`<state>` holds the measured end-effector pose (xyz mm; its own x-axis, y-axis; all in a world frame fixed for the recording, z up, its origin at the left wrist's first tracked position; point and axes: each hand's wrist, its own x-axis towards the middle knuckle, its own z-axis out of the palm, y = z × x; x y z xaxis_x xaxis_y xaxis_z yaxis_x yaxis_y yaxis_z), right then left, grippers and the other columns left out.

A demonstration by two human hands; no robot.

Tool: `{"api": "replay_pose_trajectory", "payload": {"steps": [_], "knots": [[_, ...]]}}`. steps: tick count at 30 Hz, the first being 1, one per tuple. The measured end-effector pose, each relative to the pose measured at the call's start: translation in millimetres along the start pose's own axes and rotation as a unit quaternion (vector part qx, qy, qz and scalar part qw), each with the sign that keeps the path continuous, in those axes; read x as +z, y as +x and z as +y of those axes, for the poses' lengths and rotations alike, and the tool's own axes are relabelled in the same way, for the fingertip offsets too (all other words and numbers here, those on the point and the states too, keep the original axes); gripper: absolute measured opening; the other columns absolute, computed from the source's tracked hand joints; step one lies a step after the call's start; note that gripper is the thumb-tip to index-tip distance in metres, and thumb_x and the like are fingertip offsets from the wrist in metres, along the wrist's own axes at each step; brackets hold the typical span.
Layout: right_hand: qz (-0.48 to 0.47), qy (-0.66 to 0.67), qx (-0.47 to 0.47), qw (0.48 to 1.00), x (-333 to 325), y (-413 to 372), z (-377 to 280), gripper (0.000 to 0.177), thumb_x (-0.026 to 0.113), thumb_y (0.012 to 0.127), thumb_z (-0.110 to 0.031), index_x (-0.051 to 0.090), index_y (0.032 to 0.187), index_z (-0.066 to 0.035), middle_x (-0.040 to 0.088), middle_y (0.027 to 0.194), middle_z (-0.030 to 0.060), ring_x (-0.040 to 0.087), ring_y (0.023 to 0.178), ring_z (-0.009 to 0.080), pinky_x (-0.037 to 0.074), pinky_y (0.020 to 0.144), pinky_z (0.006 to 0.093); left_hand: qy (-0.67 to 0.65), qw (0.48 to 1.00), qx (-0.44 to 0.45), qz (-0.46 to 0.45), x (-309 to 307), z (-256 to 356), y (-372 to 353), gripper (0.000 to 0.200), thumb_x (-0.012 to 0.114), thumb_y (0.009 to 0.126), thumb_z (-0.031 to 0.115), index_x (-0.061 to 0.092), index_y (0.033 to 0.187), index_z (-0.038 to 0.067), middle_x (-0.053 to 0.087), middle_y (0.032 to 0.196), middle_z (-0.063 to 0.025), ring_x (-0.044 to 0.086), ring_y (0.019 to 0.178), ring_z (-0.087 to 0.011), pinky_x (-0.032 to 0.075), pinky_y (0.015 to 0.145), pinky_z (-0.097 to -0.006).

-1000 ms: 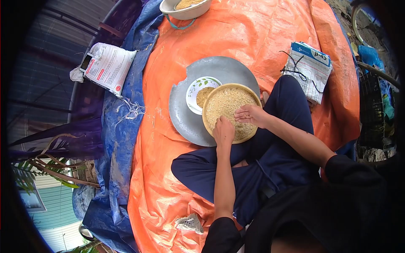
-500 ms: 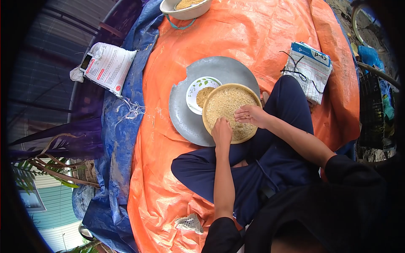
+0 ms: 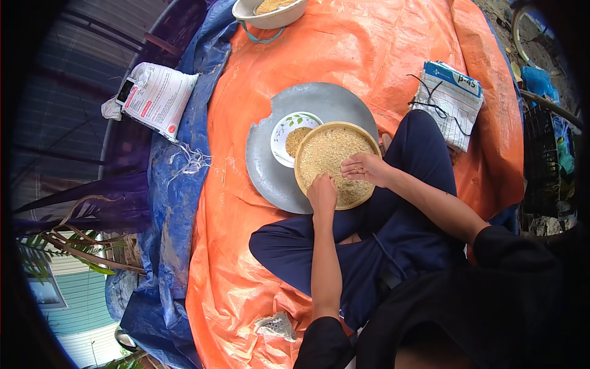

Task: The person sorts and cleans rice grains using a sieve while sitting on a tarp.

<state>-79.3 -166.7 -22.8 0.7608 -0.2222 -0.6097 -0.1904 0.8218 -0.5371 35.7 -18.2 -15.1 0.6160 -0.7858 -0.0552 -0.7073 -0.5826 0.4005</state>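
Note:
A round yellow-rimmed tray (image 3: 303, 183) rests partly on my lap and partly over a grey metal disc (image 3: 353, 101). Pale, husk-like grain (image 3: 335, 146) covers its inside. My left hand (image 3: 322, 192) is over the tray's near left part with its fingers curled together; what they pinch is too small to make out. To its right, my right hand (image 3: 367, 170) is held over the grain, palm partly turned up and fingers stretched out. A white bowl with a green leaf pattern (image 3: 280, 134) sits on the disc, partly hidden by the tray, with golden grain (image 3: 296, 140) in it.
An orange tarp (image 3: 236, 178) lies under everything, with a blue tarp (image 3: 167, 227) along the left. At the top stands a basin (image 3: 270, 18) of grain. A white printed sack (image 3: 158, 98) lies left, a tied bundle of sacks (image 3: 448, 104) right, and a crumpled wrapper (image 3: 276, 326) near me.
My left hand has shifted very slightly over the grain. My right hand, the tray and the bowl stay in place.

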Motion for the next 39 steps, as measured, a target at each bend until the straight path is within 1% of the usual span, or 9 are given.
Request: {"api": "replay_pose_trajectory", "payload": {"steps": [17, 20, 23, 26, 28, 30, 32, 34, 39], "knots": [[0.002, -0.001, 0.006, 1.000, -2.7, 4.1, 3.1, 0.037, 0.045, 0.099, -0.025, 0.055, 0.115, 0.007, 0.064, 0.108, 0.0182, 0.064, 0.101, 0.0256, 0.052, 0.093, 0.0366, -0.013, 0.999, -0.038, 0.024, -4.6, 3.5, 2.5, 0.016, 0.059, 0.091, 0.019, 0.064, 0.093, 0.005, 0.064, 0.094, -0.0143, 0.064, 0.088, -0.0355, 0.050, 0.075, -0.0451], [0.004, -0.011, 0.017, 1.000, -2.6, 4.2, 3.1, 0.035, 0.042, 0.101, -0.025, 0.056, 0.115, 0.004, 0.065, 0.108, 0.0156, 0.064, 0.101, 0.0232, 0.052, 0.093, 0.0345, -0.028, 0.997, -0.019, 0.073, -6.3, 7.2, 2.6, 0.014, 0.059, 0.090, 0.017, 0.063, 0.092, 0.004, 0.063, 0.093, -0.0139, 0.064, 0.084, -0.0349, 0.051, 0.072, -0.0442], [-0.006, -0.003, 0.024, 1.000, -2.4, 4.9, 3.3, 0.037, 0.043, 0.101, -0.027, 0.055, 0.116, 0.005, 0.064, 0.110, 0.0158, 0.063, 0.104, 0.0230, 0.051, 0.094, 0.0347, -0.093, 0.991, -0.007, 0.093, -9.8, 15.9, 3.5, 0.014, 0.060, 0.089, 0.016, 0.063, 0.092, 0.003, 0.063, 0.090, -0.0135, 0.064, 0.081, -0.0328, 0.050, 0.071, -0.0426], [0.002, 0.063, 0.041, 0.997, -0.4, 7.6, 4.7, 0.040, 0.043, 0.100, -0.030, 0.054, 0.113, 0.007, 0.062, 0.109, 0.0174, 0.062, 0.106, 0.0257, 0.050, 0.097, 0.0365, -0.252, 0.965, 0.016, 0.076, -12.5, 30.0, 1.5, 0.013, 0.063, 0.089, 0.013, 0.065, 0.090, 0.000, 0.063, 0.082, -0.0143, 0.064, 0.076, -0.0275, 0.049, 0.068, -0.0367], [0.017, 0.065, 0.063, 0.996, 5.7, 4.3, 1.6, 0.046, 0.041, 0.101, -0.033, 0.053, 0.116, 0.009, 0.061, 0.112, 0.0186, 0.060, 0.109, 0.0265, 0.049, 0.100, 0.0367, -0.252, 0.960, 0.050, 0.111, -8.5, 32.1, 1.2, 0.013, 0.065, 0.088, 0.011, 0.064, 0.090, -0.002, 0.064, 0.081, -0.0136, 0.063, 0.072, -0.0233, 0.049, 0.067, -0.0338], [-0.048, 0.098, 0.051, 0.993, -4.1, 12.9, 7.0, 0.051, 0.038, 0.102, -0.034, 0.050, 0.122, 0.012, 0.059, 0.116, 0.0210, 0.059, 0.112, 0.0283, 0.049, 0.101, 0.0365, -0.280, 0.951, 0.039, 0.127, -11.1, 29.3, 2.9, 0.015, 0.064, 0.089, 0.013, 0.064, 0.090, -0.002, 0.065, 0.082, -0.0120, 0.063, 0.071, -0.0218, 0.049, 0.068, -0.0336], [-0.049, 0.084, 0.043, 0.994, -4.3, 9.7, 5.0, 0.054, 0.037, 0.102, -0.033, 0.047, 0.126, 0.014, 0.057, 0.122, 0.0230, 0.058, 0.115, 0.0301, 0.049, 0.102, 0.0362, -0.245, 0.959, -0.008, 0.140, -15.1, 19.1, 5.0, 0.015, 0.062, 0.090, 0.013, 0.065, 0.091, -0.002, 0.065, 0.082, -0.0111, 0.061, 0.069, -0.0204, 0.050, 0.067, -0.0333], [-0.051, 0.096, 0.046, 0.993, -0.8, 5.0, -0.1, 0.058, 0.035, 0.103, -0.035, 0.042, 0.133, 0.014, 0.055, 0.128, 0.0228, 0.055, 0.122, 0.0308, 0.048, 0.103, 0.0355, -0.247, 0.958, -0.049, 0.136, -16.3, 3.4, 7.2, 0.014, 0.061, 0.089, 0.012, 0.064, 0.091, -0.002, 0.062, 0.079, -0.0124, 0.061, 0.071, -0.0234, 0.049, 0.068, -0.0360], [-0.116, 0.148, 0.020, 0.982, 4.3, 3.0, -5.9, 0.061, 0.033, 0.104, -0.039, 0.040, 0.134, 0.014, 0.053, 0.131, 0.0246, 0.054, 0.124, 0.0321, 0.048, 0.103, 0.0364, -0.151, 0.976, -0.045, 0.153, -21.0, -7.2, 6.2, 0.016, 0.060, 0.088, 0.010, 0.065, 0.097, -0.002, 0.063, 0.083, -0.0115, 0.062, 0.070, -0.0225, 0.049, 0.067, -0.0349]]}}
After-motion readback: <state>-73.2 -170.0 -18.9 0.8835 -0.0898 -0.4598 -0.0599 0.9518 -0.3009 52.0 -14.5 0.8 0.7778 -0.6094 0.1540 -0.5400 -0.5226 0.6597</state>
